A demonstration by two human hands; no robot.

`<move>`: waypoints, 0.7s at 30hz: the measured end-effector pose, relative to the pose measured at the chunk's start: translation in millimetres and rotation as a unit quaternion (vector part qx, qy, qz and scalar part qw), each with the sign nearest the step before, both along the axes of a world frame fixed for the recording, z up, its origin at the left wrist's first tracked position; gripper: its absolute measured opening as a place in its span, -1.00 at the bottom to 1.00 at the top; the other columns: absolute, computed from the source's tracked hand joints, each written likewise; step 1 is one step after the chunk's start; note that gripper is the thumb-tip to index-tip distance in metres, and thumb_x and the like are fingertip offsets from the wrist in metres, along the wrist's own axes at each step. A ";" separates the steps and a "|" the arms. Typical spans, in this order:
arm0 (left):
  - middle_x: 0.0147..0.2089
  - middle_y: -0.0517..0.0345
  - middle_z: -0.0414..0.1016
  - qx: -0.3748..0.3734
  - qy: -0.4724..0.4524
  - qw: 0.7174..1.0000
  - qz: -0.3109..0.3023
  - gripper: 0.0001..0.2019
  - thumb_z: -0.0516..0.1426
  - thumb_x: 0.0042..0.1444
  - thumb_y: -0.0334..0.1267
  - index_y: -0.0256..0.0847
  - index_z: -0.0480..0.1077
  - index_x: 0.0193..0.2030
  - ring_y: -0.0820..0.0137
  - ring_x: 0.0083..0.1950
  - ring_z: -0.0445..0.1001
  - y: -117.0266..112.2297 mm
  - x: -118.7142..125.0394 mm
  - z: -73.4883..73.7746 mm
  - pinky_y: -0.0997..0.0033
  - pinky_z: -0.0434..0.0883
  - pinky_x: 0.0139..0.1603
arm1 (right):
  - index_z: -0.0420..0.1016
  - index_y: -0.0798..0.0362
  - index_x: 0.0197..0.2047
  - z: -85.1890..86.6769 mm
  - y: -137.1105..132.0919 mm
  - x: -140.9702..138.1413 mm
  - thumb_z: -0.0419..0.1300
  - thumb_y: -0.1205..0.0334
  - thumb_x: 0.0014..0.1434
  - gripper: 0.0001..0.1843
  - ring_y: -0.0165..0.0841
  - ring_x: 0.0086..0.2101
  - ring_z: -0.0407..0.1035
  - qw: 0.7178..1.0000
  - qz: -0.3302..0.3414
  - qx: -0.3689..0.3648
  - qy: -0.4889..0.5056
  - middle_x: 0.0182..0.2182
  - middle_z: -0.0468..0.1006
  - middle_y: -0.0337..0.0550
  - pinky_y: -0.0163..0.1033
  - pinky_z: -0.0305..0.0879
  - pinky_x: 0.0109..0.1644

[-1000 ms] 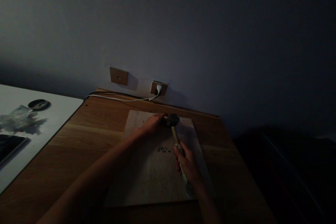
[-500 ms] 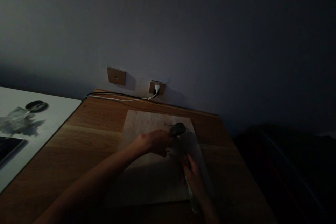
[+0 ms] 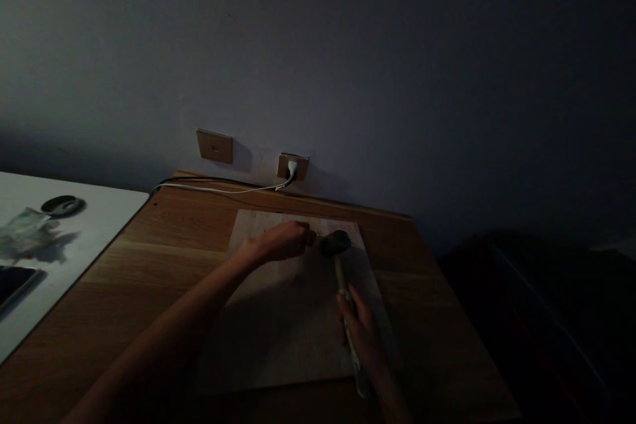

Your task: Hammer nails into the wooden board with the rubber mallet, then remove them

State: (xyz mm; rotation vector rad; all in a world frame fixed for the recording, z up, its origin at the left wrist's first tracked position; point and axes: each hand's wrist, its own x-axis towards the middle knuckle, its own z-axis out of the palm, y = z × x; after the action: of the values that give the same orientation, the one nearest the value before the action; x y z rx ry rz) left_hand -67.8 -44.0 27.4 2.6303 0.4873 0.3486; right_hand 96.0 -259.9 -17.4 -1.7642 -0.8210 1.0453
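My right hand [image 3: 362,328] is wrapped around the handle of a mallet [image 3: 340,268] with a dark, rounded head. That head hovers over the upper right part of a pale wooden board [image 3: 283,338]. My left hand [image 3: 288,240] is above the board's far edge, fingers closed in a pinch just left of the mallet head. A thin, pale nail [image 3: 318,236] shows faintly at its fingertips, dim and mostly hidden. The left hand covers the board's upper strip.
The board lies on a wooden table [image 3: 183,258] against the wall. Cables [image 3: 223,191] run along its back edge to a plugged socket [image 3: 293,165]; a wall plate [image 3: 214,146] is to the left. A white table [image 3: 99,212] at left bears a dark round dish [image 3: 62,206], a crumpled plastic bag [image 3: 24,232] and a dark flat device [image 3: 14,285].
My left hand has moved up and away from me, onto the spot where the nail showed at the board's far part. The mallet head stays nearly in place; my right hand has shifted slightly down its handle.
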 end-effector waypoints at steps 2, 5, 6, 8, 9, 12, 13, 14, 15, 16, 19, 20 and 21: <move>-0.27 0.09 0.57 -0.015 -0.028 0.999 0.042 -0.75 0.11 0.02 -0.56 -0.20 0.55 -0.27 0.38 -0.30 0.52 17.9 -9.1 -8.9 0.48 0.37 -0.26 | 0.35 0.02 -0.19 0.9 0.6 -0.9 0.19 -0.39 0.09 -0.40 -0.56 -0.74 0.08 1.000 -0.004 0.001 0.003 -0.63 0.21 -0.48 -0.47 -0.03 -0.75; -0.27 0.09 0.60 -0.033 -0.045 0.994 0.093 -0.75 0.09 0.09 -0.50 -0.20 0.57 -0.23 0.37 -0.28 0.53 32.5 -15.9 -25.6 0.46 0.39 -0.22 | 0.36 0.01 -0.17 1.6 0.7 -1.6 0.20 -0.39 0.08 -0.40 -0.56 -0.74 0.09 1.000 -0.008 -0.001 0.011 -0.63 0.21 -0.48 -0.47 0.00 -0.75; -0.27 0.08 0.61 -0.034 -0.050 0.993 0.105 -0.74 0.08 0.11 -0.48 -0.20 0.58 -0.21 0.37 -0.28 0.54 34.4 -16.3 -30.5 0.46 0.39 -0.20 | 0.36 0.01 -0.16 1.8 0.5 -1.6 0.20 -0.38 0.08 -0.40 -0.55 -0.73 0.09 1.000 -0.010 -0.003 0.012 -0.63 0.22 -0.48 -0.46 0.02 -0.75; -0.26 0.08 0.63 -0.035 -0.063 0.991 0.114 -0.73 0.07 0.13 -0.46 -0.19 0.59 -0.19 0.37 -0.26 0.55 35.5 -15.6 -37.3 0.45 0.40 -0.19 | 0.37 0.01 -0.16 2.4 0.1 -1.4 0.19 -0.38 0.08 -0.40 -0.56 -0.74 0.08 1.000 -0.011 -0.011 0.011 -0.63 0.23 -0.47 -0.46 0.03 -0.75; -0.25 0.08 0.63 -0.037 -0.070 0.990 0.115 -0.73 0.07 0.14 -0.45 -0.19 0.59 -0.18 0.37 -0.26 0.55 35.4 -15.1 -39.1 0.46 0.39 -0.19 | 0.36 0.01 -0.16 2.9 -0.1 -1.3 0.19 -0.39 0.08 -0.40 -0.56 -0.74 0.08 1.000 -0.011 -0.014 0.009 -0.63 0.24 -0.47 -0.46 0.03 -0.75; -0.25 0.10 0.63 -0.047 -0.078 0.989 0.118 -0.75 0.09 0.11 -0.46 -0.19 0.58 -0.19 0.37 -0.26 0.55 35.2 -15.0 -39.1 0.48 0.39 -0.20 | 0.36 0.01 -0.16 4.7 -0.1 -1.6 0.19 -0.39 0.07 -0.40 -0.56 -0.74 0.08 1.000 -0.009 -0.019 0.002 -0.63 0.24 -0.47 -0.47 0.02 -0.75; -0.25 0.10 0.63 -0.051 -0.075 0.989 0.115 -0.75 0.10 0.09 -0.46 -0.20 0.58 -0.20 0.37 -0.26 0.56 35.2 -15.5 -38.0 0.48 0.38 -0.21 | 0.36 0.01 -0.17 5.1 -0.1 -1.9 0.19 -0.39 0.07 -0.40 -0.56 -0.74 0.08 1.000 -0.008 -0.018 0.001 -0.63 0.24 -0.47 -0.47 0.02 -0.75; -0.24 0.10 0.64 -0.055 -0.072 0.990 0.113 -0.76 0.11 0.08 -0.47 -0.20 0.57 -0.20 0.36 -0.25 0.56 35.4 -16.1 -36.7 0.48 0.38 -0.21 | 0.35 0.01 -0.17 5.3 0.0 -2.1 0.19 -0.39 0.07 -0.40 -0.56 -0.74 0.08 1.000 -0.008 -0.016 0.001 -0.63 0.24 -0.47 -0.47 0.01 -0.75; -0.24 0.09 0.64 -0.056 -0.068 0.990 0.109 -0.75 0.11 0.07 -0.48 -0.21 0.57 -0.20 0.36 -0.25 0.56 35.4 -16.7 -35.5 0.48 0.39 -0.21 | 0.35 0.01 -0.17 5.3 0.1 -2.3 0.18 -0.39 0.08 -0.40 -0.56 -0.74 0.07 1.000 -0.007 -0.014 0.002 -0.63 0.23 -0.47 -0.47 0.01 -0.75; -0.24 0.08 0.64 -0.056 -0.065 0.991 0.104 -0.75 0.11 0.08 -0.48 -0.21 0.58 -0.19 0.35 -0.24 0.56 35.4 -17.2 -34.6 0.47 0.39 -0.19 | 0.35 0.01 -0.17 5.2 0.1 -2.5 0.18 -0.39 0.09 -0.40 -0.57 -0.74 0.07 1.000 -0.005 -0.011 0.004 -0.63 0.23 -0.48 -0.47 0.01 -0.75; -0.23 0.06 0.63 -0.049 -0.061 0.992 0.095 -0.75 0.09 0.11 -0.45 -0.20 0.57 -0.18 0.33 -0.23 0.56 34.6 -17.7 -34.6 0.44 0.41 -0.16 | 0.34 0.01 -0.14 4.5 0.0 -2.5 0.17 -0.37 0.12 -0.42 -0.56 -0.74 0.08 1.000 0.003 -0.004 0.008 -0.63 0.22 -0.48 -0.47 0.01 -0.75; -0.22 0.06 0.63 -0.050 -0.062 0.993 0.091 -0.76 0.09 0.12 -0.44 -0.20 0.57 -0.18 0.33 -0.22 0.56 34.2 -17.5 -35.8 0.44 0.42 -0.15 | 0.33 0.01 -0.14 4.5 -0.1 -2.5 0.17 -0.36 0.13 -0.42 -0.55 -0.74 0.08 1.000 0.005 -0.003 0.007 -0.63 0.22 -0.48 -0.47 0.01 -0.75; -0.20 0.06 0.63 -0.054 -0.066 0.992 0.089 -0.76 0.10 0.11 -0.44 -0.20 0.56 -0.16 0.34 -0.21 0.56 33.8 -17.3 -37.4 0.44 0.42 -0.14 | 0.33 0.01 -0.14 4.7 0.0 -2.4 0.17 -0.36 0.13 -0.42 -0.55 -0.74 0.08 1.000 0.007 -0.003 0.006 -0.64 0.22 -0.49 -0.47 0.01 -0.75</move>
State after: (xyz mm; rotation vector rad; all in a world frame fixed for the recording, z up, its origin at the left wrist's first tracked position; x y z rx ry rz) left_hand -85.1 -10.1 -9.9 2.4477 0.6777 0.5331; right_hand 93.6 -259.9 -12.7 -1.7580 -0.8244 1.0660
